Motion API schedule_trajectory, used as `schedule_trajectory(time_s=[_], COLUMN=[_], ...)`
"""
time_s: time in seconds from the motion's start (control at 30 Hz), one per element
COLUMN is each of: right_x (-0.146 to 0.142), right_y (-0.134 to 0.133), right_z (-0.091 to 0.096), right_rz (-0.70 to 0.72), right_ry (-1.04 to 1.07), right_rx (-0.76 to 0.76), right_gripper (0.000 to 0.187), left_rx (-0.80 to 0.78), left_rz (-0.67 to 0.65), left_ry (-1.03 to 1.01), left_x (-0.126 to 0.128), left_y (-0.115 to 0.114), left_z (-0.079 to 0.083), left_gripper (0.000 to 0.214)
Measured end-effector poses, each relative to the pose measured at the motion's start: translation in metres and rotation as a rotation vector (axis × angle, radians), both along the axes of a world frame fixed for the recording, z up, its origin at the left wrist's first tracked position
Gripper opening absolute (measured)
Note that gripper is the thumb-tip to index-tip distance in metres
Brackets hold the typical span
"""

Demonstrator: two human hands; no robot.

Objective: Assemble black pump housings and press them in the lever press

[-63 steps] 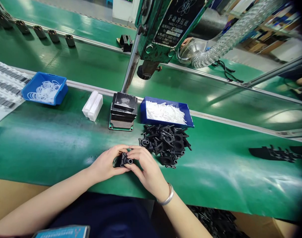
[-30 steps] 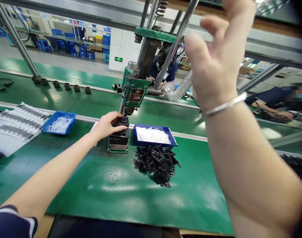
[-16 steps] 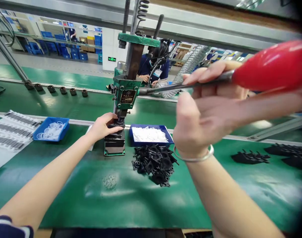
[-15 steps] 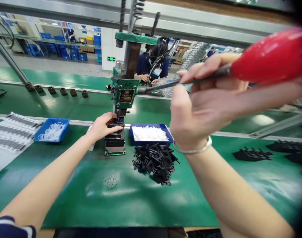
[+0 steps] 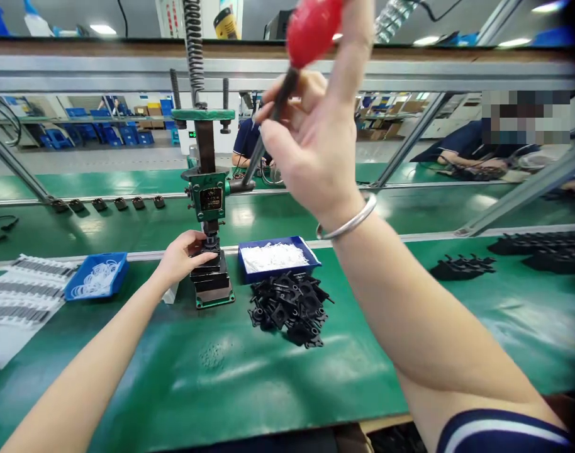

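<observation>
A green hand press [image 5: 206, 195] stands on the green belt [image 5: 250, 371]. My left hand [image 5: 181, 257] is closed on a small black plastic part [image 5: 211, 244] seated on the press's black fixture block [image 5: 211, 281], right under the ram. My right hand [image 5: 311, 135], with a silver bangle on the wrist, is raised high and wrapped round the press lever [image 5: 268, 135] just below its red knob [image 5: 311, 28]. A heap of black plastic parts [image 5: 287, 307] lies to the right of the fixture.
A blue tray of white pins [image 5: 274, 257] sits behind the heap. A blue bin of white rings [image 5: 96, 280] and white sheets with dark strips [image 5: 21, 302] lie at left. More black parts [image 5: 462, 267] rest at right. Other people work across the line.
My right hand has swung the lever from low and level up to a steep raised position. My left hand stays on the black part at the fixture.
</observation>
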State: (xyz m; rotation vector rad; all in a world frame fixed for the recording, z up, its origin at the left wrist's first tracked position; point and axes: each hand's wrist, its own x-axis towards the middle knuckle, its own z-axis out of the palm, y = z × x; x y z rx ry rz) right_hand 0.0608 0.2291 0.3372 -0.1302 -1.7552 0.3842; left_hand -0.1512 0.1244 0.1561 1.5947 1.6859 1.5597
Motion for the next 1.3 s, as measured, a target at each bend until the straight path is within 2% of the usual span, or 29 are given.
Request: schedule_trajectory(time_s=[0.07,0.13,0.2,0.27,0.33,0.4,0.47,0.53,0.6,0.67,0.73,0.77,0.87,0.97,1.07,1.2,1.3], right_x=[0.007,0.015,0.027,0.044,0.065,0.087,0.105,0.115,0.120,0.119,0.116,0.116,0.123,0.147,0.187,0.253,0.295], right_y=[0.005,0.007,0.005,0.000,-0.006,-0.014,-0.025,-0.042,-0.064,-0.085,-0.100,-0.104,-0.103,-0.085,-0.045,0.042,0.110], right_z=[0.006,-0.008,-0.040,-0.082,-0.122,-0.152,-0.171,-0.182,-0.189,-0.195,-0.204,-0.208,-0.222,-0.237,-0.256,-0.286,-0.304], right_rz=[0.069,0.120,0.191,0.254,0.247,0.198,0.163,0.167,0.172,0.116,-0.041,-0.143,-0.428,-0.578,-0.705,-0.941,-1.050], right_ry=[-0.080,-0.101,-0.168,-0.290,-0.374,-0.398,-0.385,-0.385,-0.395,-0.406,-0.415,-0.419,-0.406,-0.435,-0.466,-0.399,-0.329], right_rx=[-0.043,-0.108,-0.192,-0.302,-0.426,-0.559,-0.670,-0.738,-0.756,-0.739,-0.698,-0.679,-0.641,-0.590,-0.596,-0.687,-0.721], right_gripper=[0.067,0.064,0.057,0.048,0.036,0.027,0.024,0.026,0.039,0.059,0.073,0.072,0.051,0.031,0.027,0.024,0.024], left_rx=[0.000,-0.001,0.003,0.009,0.014,0.008,-0.010,-0.021,-0.023,-0.011,0.020,0.049,0.155,0.212,0.192,0.172,0.190], left_rz=[-0.016,-0.038,-0.045,-0.043,-0.061,-0.098,-0.136,-0.172,-0.204,-0.200,-0.145,-0.108,-0.036,-0.075,-0.144,-0.373,-0.498], left_ry=[-0.035,-0.063,-0.110,-0.173,-0.228,-0.251,-0.255,-0.239,-0.188,-0.101,-0.004,0.042,0.145,0.187,0.284,0.470,0.530], left_x=[0.009,0.021,0.032,0.041,0.048,0.054,0.063,0.075,0.093,0.117,0.144,0.158,0.199,0.233,0.257,0.270,0.269], left_y=[-0.012,-0.029,-0.049,-0.067,-0.080,-0.086,-0.085,-0.079,-0.069,-0.058,-0.044,-0.037,-0.014,0.009,0.022,0.022,0.020], left_z=[0.005,0.007,0.004,-0.002,-0.008,-0.013,-0.015,-0.015,-0.017,-0.024,-0.036,-0.043,-0.068,-0.090,-0.111,-0.133,-0.141], left_gripper=[0.049,0.047,0.043,0.038,0.032,0.028,0.028,0.029,0.029,0.031,0.038,0.042,0.054,0.060,0.067,0.063,0.057])
